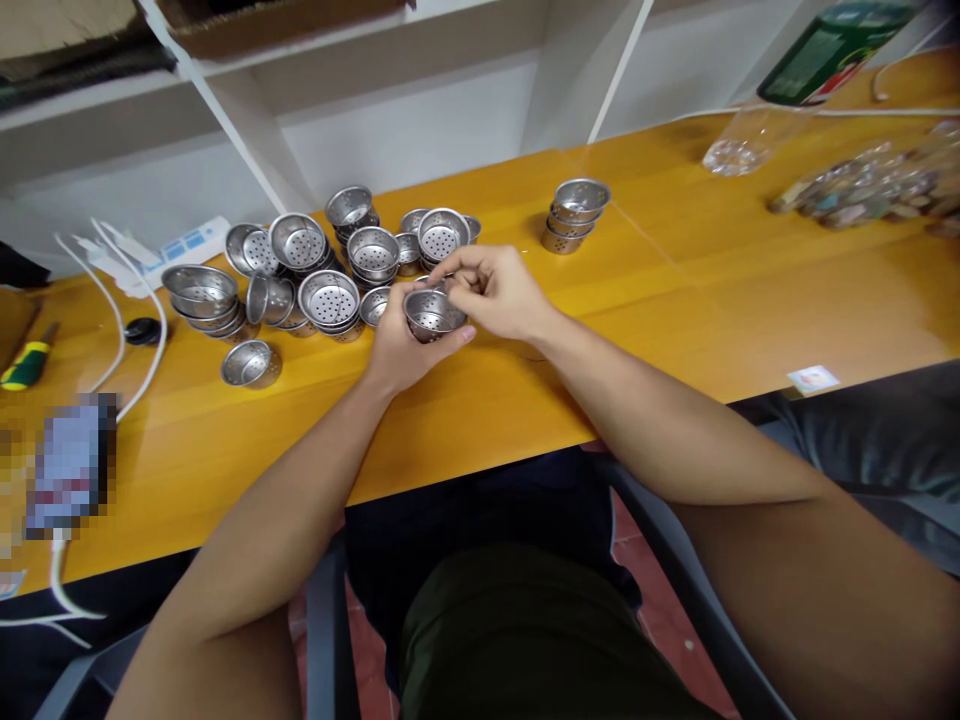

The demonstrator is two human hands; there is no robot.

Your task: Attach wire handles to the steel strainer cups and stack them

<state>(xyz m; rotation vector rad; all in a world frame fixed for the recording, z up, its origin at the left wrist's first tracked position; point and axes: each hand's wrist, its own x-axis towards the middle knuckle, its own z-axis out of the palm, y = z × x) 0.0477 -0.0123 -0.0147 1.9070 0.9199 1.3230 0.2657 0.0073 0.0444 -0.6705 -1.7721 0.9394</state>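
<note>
My left hand [397, 350] cups a small perforated metal strainer cup [433, 312] from below, just above the orange table [675, 300]. My right hand [499, 290] is over the cup's rim, its fingertips pinched at the top edge. Directly behind my hands lies a heap of several identical strainer cups [322, 265], some stacked, some tipped on their sides. A separate short stack of strainer cups [574, 213] stands further right. One single cup [251, 363] lies apart at the left front.
White cables [124, 310] and a power strip [169, 248] lie at the left, with a green-handled screwdriver [26, 365] near the edge. A clear plastic bottle [795, 85] lies at the back right beside a bag of small parts [870, 190]. White shelving rises behind the table.
</note>
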